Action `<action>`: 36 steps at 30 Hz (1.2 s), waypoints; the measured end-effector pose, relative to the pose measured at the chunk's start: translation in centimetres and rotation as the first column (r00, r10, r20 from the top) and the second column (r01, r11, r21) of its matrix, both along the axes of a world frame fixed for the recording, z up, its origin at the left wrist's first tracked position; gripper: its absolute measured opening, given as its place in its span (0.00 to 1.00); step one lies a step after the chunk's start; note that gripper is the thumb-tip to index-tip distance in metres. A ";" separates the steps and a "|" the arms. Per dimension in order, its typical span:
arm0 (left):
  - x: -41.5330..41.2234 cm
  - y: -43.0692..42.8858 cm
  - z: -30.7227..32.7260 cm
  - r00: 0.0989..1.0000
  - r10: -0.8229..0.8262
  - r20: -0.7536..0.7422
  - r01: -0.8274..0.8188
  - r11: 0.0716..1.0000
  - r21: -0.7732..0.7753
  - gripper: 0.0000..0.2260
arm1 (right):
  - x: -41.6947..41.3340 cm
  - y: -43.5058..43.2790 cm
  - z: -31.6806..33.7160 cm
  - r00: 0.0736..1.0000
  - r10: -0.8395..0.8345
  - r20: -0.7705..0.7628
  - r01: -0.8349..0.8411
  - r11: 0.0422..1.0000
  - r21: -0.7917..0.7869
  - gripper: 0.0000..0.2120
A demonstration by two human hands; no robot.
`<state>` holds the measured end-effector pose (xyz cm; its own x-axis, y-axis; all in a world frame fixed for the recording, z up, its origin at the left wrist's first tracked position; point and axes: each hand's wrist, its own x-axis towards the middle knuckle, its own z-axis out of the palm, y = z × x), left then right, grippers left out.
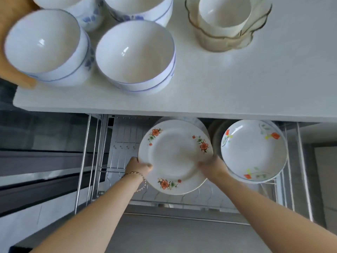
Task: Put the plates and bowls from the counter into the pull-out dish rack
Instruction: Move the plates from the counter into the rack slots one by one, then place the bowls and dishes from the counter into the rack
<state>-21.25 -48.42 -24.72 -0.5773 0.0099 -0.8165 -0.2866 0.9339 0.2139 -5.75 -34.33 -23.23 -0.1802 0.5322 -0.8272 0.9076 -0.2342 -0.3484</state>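
Flowered plate (175,157) is held by left hand (140,166) and right hand (212,166), fingers (148,166) curled round its edges; probably best eased upright into a free dish rack (85,152) slot.

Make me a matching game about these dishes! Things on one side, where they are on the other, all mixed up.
Things:
1. orange-flower plate
2. tulip dish
3. glass bowl
4. blue-rimmed bowl

Places:
A. on the counter, white bowl inside
B. resting in the dish rack, unheld
C. held by left hand and right hand
D. on the counter, stacked in another bowl

Pairs: 1-C, 2-B, 3-A, 4-D
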 end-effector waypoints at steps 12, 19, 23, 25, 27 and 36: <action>-2.4 5.1 -3.7 0.965 -0.259 0.038 0.261 0.964 -0.053 0.25 | -2.2 -1.5 -4.1 0.944 -0.301 0.138 0.268 0.939 0.218 0.19; -1.6 4.7 -4.3 0.946 -0.312 -0.085 0.308 0.950 -0.059 0.24 | -3.1 -2.1 -5.5 0.863 -0.491 0.121 0.457 0.860 0.226 0.26; -1.9 4.7 -4.6 0.971 -0.214 -0.104 0.214 0.977 -0.012 0.22 | -3.9 -2.5 -5.9 0.795 -0.606 0.023 0.596 0.789 0.150 0.32; -1.6 4.5 -4.7 0.982 -0.152 -0.109 0.157 0.987 0.041 0.24 | -3.8 -2.8 -6.0 0.767 -0.642 0.004 0.639 0.764 0.087 0.36; -1.2 4.1 -4.4 0.992 -0.105 -0.068 0.114 0.983 0.141 0.28 | -3.3 -3.1 -5.6 0.797 -0.604 0.005 0.604 0.797 0.020 0.37; -4.6 3.0 7.7 0.965 -0.177 -0.191 0.239 0.896 0.375 0.09 | -4.7 -0.3 7.0 0.991 -0.025 -0.133 0.017 0.998 -0.066 0.15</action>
